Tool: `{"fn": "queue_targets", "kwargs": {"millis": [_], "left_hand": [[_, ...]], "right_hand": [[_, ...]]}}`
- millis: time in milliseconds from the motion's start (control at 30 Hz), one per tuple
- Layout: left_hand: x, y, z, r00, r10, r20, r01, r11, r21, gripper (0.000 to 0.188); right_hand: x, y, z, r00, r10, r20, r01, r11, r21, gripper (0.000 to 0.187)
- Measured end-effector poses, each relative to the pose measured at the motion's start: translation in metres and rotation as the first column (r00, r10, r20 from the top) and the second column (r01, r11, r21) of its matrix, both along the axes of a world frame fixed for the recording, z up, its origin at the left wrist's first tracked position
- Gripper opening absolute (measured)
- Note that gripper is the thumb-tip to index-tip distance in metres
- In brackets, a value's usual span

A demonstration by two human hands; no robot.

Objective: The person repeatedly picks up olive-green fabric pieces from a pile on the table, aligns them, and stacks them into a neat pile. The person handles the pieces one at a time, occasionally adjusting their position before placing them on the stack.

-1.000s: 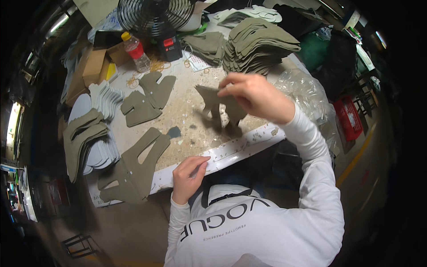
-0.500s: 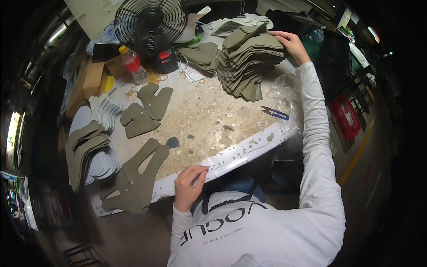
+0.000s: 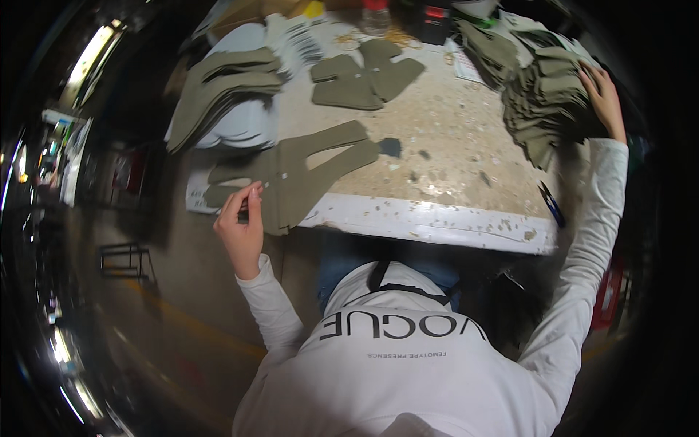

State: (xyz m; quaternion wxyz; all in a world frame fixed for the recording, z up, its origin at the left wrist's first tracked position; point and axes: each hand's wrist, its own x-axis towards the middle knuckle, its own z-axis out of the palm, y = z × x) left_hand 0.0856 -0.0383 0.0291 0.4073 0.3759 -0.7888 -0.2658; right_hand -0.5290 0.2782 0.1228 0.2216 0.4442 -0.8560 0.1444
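Note:
My left hand (image 3: 243,227) is over the left front of the table, with thumb and fingertips drawn together at the edge of some olive-green fabric pieces (image 3: 295,169). Anything pinched there is too small to make out. Those flat cut-outs have long arms and tiny white labels. At the far right, my right hand (image 3: 606,103) rests against a thick fanned stack of olive fabric pieces (image 3: 542,98), its fingers stretched and apart. Two more labelled olive cut-outs (image 3: 364,76) lie at the back middle.
Olive strips (image 3: 233,73) lie over white pieces (image 3: 240,131) at the left. Thread snips (image 3: 552,204) are near the right edge. Scraps litter the tabletop (image 3: 444,156). A bottle (image 3: 376,18), rubber bands (image 3: 400,38) and another olive stack (image 3: 486,52) stand at the back.
My view has swung left. My left hand has gone from the table's front edge to the labelled olive pieces on the left. My right hand stays at the stack, its fingers more spread.

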Motion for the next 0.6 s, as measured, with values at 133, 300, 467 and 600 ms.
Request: {"fn": "queue_targets", "kwargs": {"millis": [133,300,467,600], "left_hand": [[0.012,-0.003,-0.006,0.997,0.081,0.017,-0.082,0.996,0.036,0.01],[-0.009,0.009,-0.021,0.912,0.095,0.4,-0.117,0.993,0.03,0.022],[-0.018,0.012,-0.029,0.892,0.115,0.438,-0.134,0.991,0.013,0.029],[-0.022,0.015,-0.031,0.908,0.142,0.394,-0.106,0.988,-0.113,0.028]], "right_hand": [[0.002,-0.015,-0.011,0.997,-0.072,-0.035,0.074,0.995,0.061,0.045],[0.089,-0.026,0.001,0.988,0.155,-0.024,-0.154,0.988,0.015,0.04],[0.23,-0.023,0.004,0.93,0.34,0.143,-0.327,0.939,-0.107,0.035],[0.31,-0.04,-0.016,0.802,0.434,0.411,-0.409,0.9,-0.152,0.032]]}}
